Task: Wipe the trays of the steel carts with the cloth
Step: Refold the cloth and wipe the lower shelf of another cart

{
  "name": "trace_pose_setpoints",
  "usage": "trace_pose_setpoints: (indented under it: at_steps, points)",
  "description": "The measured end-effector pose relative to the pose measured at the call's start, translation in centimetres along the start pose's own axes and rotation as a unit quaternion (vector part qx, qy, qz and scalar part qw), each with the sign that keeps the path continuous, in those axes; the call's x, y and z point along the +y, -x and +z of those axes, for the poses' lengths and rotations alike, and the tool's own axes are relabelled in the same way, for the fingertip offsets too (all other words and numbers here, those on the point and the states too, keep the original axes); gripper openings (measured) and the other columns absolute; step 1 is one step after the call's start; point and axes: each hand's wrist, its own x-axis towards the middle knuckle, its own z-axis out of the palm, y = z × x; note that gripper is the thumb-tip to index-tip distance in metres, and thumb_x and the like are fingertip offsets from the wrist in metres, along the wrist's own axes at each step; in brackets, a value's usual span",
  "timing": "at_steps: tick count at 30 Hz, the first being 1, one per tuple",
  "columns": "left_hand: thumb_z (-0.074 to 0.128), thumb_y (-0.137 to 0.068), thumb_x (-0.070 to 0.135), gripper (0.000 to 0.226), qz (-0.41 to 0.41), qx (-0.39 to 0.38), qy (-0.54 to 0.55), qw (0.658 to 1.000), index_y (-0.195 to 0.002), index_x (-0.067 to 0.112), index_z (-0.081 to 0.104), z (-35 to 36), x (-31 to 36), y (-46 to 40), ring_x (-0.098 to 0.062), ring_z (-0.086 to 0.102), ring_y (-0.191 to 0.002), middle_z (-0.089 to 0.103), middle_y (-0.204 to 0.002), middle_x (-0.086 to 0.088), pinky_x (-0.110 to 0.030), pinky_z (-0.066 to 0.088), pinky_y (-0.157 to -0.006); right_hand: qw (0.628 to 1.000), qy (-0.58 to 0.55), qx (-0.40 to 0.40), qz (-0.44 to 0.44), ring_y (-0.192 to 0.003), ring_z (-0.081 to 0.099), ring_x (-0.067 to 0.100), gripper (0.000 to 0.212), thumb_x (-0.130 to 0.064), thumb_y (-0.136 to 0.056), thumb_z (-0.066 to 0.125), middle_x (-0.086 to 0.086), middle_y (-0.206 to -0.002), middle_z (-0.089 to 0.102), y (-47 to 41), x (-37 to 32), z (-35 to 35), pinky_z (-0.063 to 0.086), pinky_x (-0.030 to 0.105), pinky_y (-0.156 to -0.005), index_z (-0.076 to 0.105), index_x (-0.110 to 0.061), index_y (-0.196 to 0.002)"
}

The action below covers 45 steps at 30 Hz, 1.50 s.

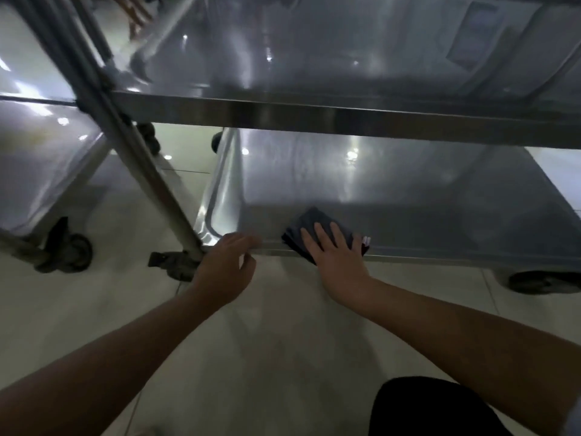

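On the shiny steel cart's bottom tray [393,190], near edge, the right hand [338,262] presses flat-fingered on the soft, light folded dark cloth [317,223]; the left hand [224,272] grips the rim, steadying

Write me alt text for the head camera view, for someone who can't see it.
A person's right hand presses a dark folded cloth flat on the near edge of a steel cart's lower tray, while the left hand grips the tray's rim near the corner post.

Two steel carts [314,114] stand side by side. The near cart shows two trays [377,190], the other one. One dark cloth [317,221] is here, three wheels [74,251] show, and two hands [338,262].
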Motion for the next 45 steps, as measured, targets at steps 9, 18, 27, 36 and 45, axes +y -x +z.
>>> trace_pose_setpoints:
  at_steps: [9, 18, 27, 36, 45]
  points:
    - [0.066, -0.086, 0.009, 0.056, -0.12, -0.025, -0.03, 0.992, -0.139, 0.018, 0.051, -4.9, -6.5, 3.3, -0.026, 0.061, -0.108, 0.067, -0.117, -0.007, -0.035, 0.048, -0.09, 0.993, -0.012, 0.029, -0.116, -0.152, -0.011, 0.037, 0.088, -0.011, -0.099, 0.049, 0.008, -0.167, -0.011, -5.7, -13.7, -2.0, 0.003, 0.064, -0.118, -0.014, -0.028, -0.158]
    - [0.044, -0.083, 0.025, 0.07, -0.223, -0.017, 0.01, 0.975, -0.15, 0.035, 0.03, -5.5, -6.5, 2.6, -0.019, 0.064, -0.096, 0.065, -0.12, -0.006, -0.036, 0.055, -0.082, 0.994, -0.028, 0.045, -0.096, -0.153, -0.009, 0.034, 0.093, -0.013, -0.095, 0.055, 0.004, -0.168, -0.005, -7.8, -16.5, -1.8, 0.002, 0.064, -0.117, -0.01, -0.033, -0.158]
    - [0.059, -0.089, 0.013, 0.058, -0.28, -0.04, 0.05, 0.958, -0.143, 0.027, 0.047, -9.8, -7.9, 1.9, -0.028, 0.067, -0.096, 0.067, -0.114, -0.006, -0.036, 0.054, -0.077, 0.98, -0.158, -0.038, -0.117, -0.145, 0.03, 0.032, 0.074, -0.008, -0.093, 0.058, 0.007, -0.16, 0.032, -9.3, -18.4, -7.6, 0.033, 0.053, -0.113, 0.026, -0.033, -0.155]
    - [0.071, -0.087, 0.014, 0.049, -0.414, -0.099, 0.253, 0.869, -0.134, 0.021, 0.059, -28.5, 5.6, 5.2, -0.015, 0.061, -0.116, 0.065, -0.124, 0.002, -0.026, 0.048, -0.096, 0.824, -0.512, -0.243, 0.024, -0.061, 0.067, 0.026, 0.054, 0.01, -0.087, 0.041, 0.02, -0.086, 0.068, 5.9, -15.7, -26.0, 0.049, 0.038, -0.051, 0.066, -0.029, -0.115]
    - [0.069, -0.092, 0.019, 0.013, -0.563, 0.109, 0.369, 0.732, -0.079, 0.022, 0.072, -52.9, 31.9, 7.1, -0.025, 0.068, -0.081, 0.072, -0.078, 0.0, -0.046, 0.056, -0.083, 0.645, -0.705, -0.292, 0.053, -0.091, 0.066, 0.028, 0.061, 0.022, -0.079, 0.039, 0.01, -0.105, 0.068, 25.3, -14.5, -54.7, 0.055, 0.032, -0.06, 0.067, -0.023, -0.108]
